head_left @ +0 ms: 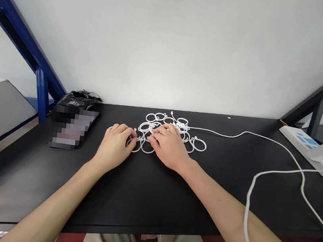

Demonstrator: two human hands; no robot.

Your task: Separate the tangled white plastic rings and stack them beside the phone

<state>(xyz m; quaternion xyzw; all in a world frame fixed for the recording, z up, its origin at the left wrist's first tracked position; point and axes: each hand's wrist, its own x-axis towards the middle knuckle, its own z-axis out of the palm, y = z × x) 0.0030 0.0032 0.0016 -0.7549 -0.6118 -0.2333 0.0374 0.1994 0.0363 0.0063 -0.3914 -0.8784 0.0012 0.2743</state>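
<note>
A loose heap of white plastic rings with small eyelets, like curtain rings (147,147), lies on the black table. At the heap's left edge is my left hand (116,142), thumb and forefinger closed on the side of one ring. My right hand (170,144) reaches over the middle of the heap. Its thumb and forefinger tips come together at a ring, and the other fingers rest bent above more rings, hiding part of them. One ring (199,144) lies at the heap's right edge, beyond my right hand.
A crumpled black plastic bag (78,99) and a pixelated flat item (72,130) lie on the left. A white cable (250,132) runs from the heap to the right, crossing near my right forearm. A white and blue package (305,143) lies at the right on the black table (150,199).
</note>
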